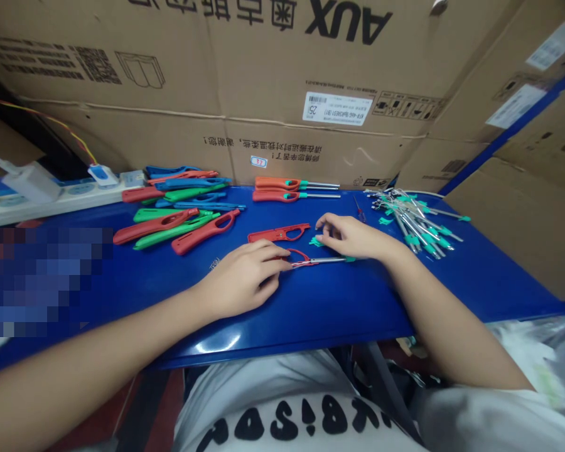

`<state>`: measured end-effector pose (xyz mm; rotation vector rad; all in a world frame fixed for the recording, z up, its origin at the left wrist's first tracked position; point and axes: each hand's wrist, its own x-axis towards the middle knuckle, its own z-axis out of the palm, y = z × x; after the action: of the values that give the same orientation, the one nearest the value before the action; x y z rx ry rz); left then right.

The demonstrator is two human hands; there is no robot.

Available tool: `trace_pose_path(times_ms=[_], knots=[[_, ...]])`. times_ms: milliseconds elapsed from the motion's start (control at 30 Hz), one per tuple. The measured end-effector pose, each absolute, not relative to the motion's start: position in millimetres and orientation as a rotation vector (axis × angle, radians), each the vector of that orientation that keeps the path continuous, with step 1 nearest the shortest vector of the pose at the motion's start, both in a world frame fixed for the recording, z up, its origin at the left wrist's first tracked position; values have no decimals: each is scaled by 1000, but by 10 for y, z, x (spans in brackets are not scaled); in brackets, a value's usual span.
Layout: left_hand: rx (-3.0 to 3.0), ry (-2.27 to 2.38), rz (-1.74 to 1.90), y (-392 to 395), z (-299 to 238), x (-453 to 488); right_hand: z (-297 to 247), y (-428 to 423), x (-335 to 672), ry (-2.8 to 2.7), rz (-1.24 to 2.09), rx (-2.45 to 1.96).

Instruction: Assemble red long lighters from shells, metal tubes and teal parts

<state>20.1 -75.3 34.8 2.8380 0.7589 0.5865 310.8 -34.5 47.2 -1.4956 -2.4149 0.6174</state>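
Note:
My left hand (247, 276) is over a red lighter casing half (299, 253), its fingers bent down on the handle and partly hiding it. From that half a metal lighter tube (327, 260) points right, with a green tip. Just behind lies another red casing half (279, 233), inner side up. My right hand (348, 235) hovers above the tube with curled fingers. A small green plastic piece (315, 241) is at its thumb tip; the exact grip is partly hidden.
Red, green and blue lighter casings (183, 220) lie left. Two joined lighters (294, 196) are at the back, near a small screwdriver (359, 208). Metal tubes with green tips (417, 223) are heaped right. A power strip (56, 201) and cardboard walls (263, 94) border the blue table (320, 307).

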Motion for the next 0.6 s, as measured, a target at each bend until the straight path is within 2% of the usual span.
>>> trace_pose_path(times_ms=[200, 433, 600], knots=[[2758, 908, 634, -667, 357, 188, 493, -336, 3183, -2536, 551, -1362], [2676, 924, 581, -626, 286, 192, 473, -437, 2926, -2522, 630, -954], [2638, 885, 593, -608, 270, 188, 480, -522, 2825, -2623, 543, -970]])
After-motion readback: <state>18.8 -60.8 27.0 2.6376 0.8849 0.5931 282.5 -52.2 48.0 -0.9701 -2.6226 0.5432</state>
